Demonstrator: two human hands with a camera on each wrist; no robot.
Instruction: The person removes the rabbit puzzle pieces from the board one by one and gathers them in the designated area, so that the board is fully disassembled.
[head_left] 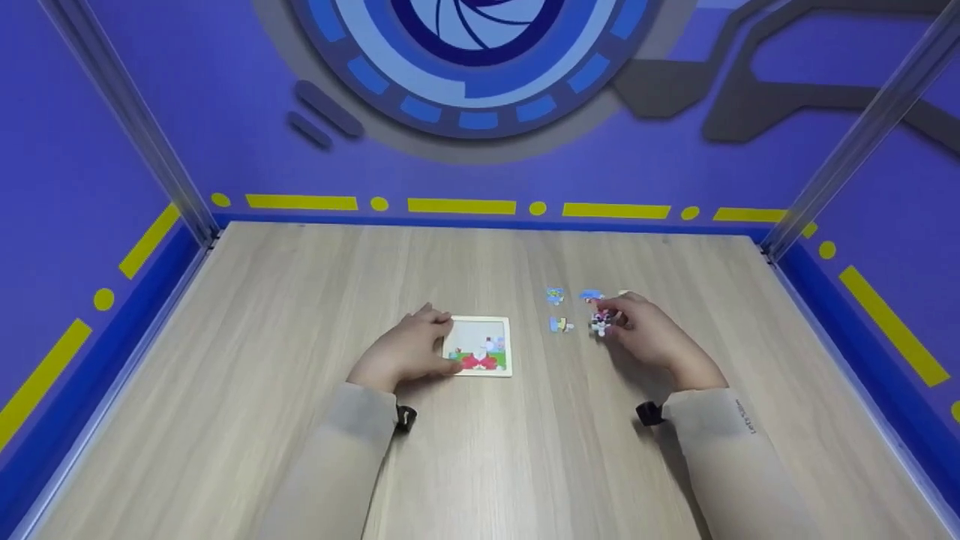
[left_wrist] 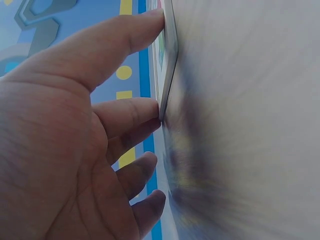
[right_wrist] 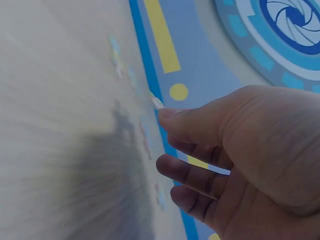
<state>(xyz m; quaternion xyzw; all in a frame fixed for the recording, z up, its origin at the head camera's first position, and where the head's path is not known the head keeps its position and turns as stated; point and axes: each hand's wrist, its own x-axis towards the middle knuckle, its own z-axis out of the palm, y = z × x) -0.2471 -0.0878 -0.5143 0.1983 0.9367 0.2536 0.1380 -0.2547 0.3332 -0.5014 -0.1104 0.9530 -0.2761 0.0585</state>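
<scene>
A small square jigsaw tray (head_left: 511, 346) with a pale rim lies on the table, its lower part filled with red, green and white picture pieces. My left hand (head_left: 409, 346) holds it by the left side, thumb at the near corner and fingers at the far corner. The left wrist view shows the tray's edge (left_wrist: 171, 40) between thumb and index finger. My right hand (head_left: 651, 335) pinches a puzzle piece (head_left: 601, 324) between thumb and fingertips, just above the table. In the right wrist view only the pale edge of that piece (right_wrist: 156, 100) shows at the fingertips.
Loose puzzle pieces lie between tray and right hand: a blue one (head_left: 554, 295), a blue and yellow one (head_left: 560, 324) and another blue one (head_left: 591, 295). One more (head_left: 624, 292) is partly hidden behind the right hand. A purple-blue wall (head_left: 480, 176) bounds the wooden table (head_left: 480, 465).
</scene>
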